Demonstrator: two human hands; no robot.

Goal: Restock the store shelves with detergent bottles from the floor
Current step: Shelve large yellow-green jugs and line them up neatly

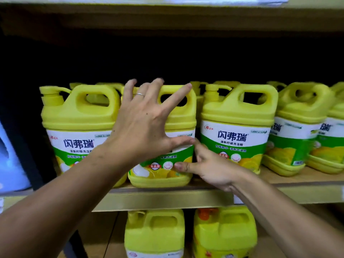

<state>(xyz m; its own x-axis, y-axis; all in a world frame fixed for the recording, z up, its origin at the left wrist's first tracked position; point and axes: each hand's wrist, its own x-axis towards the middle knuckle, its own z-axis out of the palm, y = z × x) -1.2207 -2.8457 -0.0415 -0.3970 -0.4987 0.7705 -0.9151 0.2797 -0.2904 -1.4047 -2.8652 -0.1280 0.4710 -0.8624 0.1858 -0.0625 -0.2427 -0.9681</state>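
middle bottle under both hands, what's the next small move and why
Probably ease the middle bottle back a little: it sits nearer the shelf edge than the right bottle, with the left hand spread on it and the right hand touching its side.

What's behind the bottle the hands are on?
Tops of more yellow bottles show in a back row on either side. The front bottle and the left hand cover whatever stands directly behind it.

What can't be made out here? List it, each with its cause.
Head view: label of the middle bottle, mostly covered by the left hand.
Far fingers of the right hand, hidden in the gap beside that bottle.
The back-row bottles, only tops showing behind the front row.
The lower-shelf bottles, cut off by the bottom edge.
The rightmost bottle, blurred and cut by the right edge.
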